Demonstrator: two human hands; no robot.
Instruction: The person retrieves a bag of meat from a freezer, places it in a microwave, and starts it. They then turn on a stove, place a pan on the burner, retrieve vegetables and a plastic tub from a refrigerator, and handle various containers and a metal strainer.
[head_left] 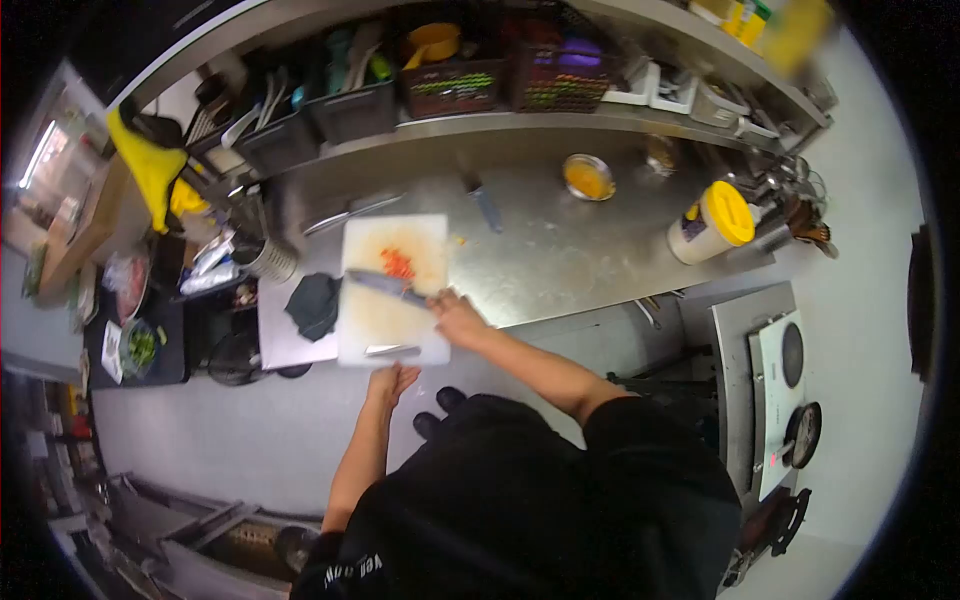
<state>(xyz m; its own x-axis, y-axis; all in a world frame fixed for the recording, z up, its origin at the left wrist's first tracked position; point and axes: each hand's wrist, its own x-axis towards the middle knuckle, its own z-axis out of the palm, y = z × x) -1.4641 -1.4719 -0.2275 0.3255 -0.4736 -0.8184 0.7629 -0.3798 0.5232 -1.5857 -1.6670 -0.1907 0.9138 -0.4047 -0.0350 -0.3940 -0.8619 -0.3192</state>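
A white cutting board [425, 240] lies on the steel counter, with chopped red pieces [397, 264] on its upper half. My right hand [458, 318] is closed around the handle of a knife [378, 284], whose blade points left across the board, just below the red pieces. At the board's near edge is my left hand [393, 381], beside the board's handle slot [392, 351]; its fingers are partly hidden, and their grip is unclear. A dark cloth [314, 306] rests against the board's left side.
Another knife [486, 208], a metal bowl with orange food [588, 178] and a yellow-lidded tub [712, 225] stand or lie on the counter [560, 270]. Crates [455, 88] line the shelf above. A utensil holder [272, 262] is at left, a cooktop [778, 400] at right.
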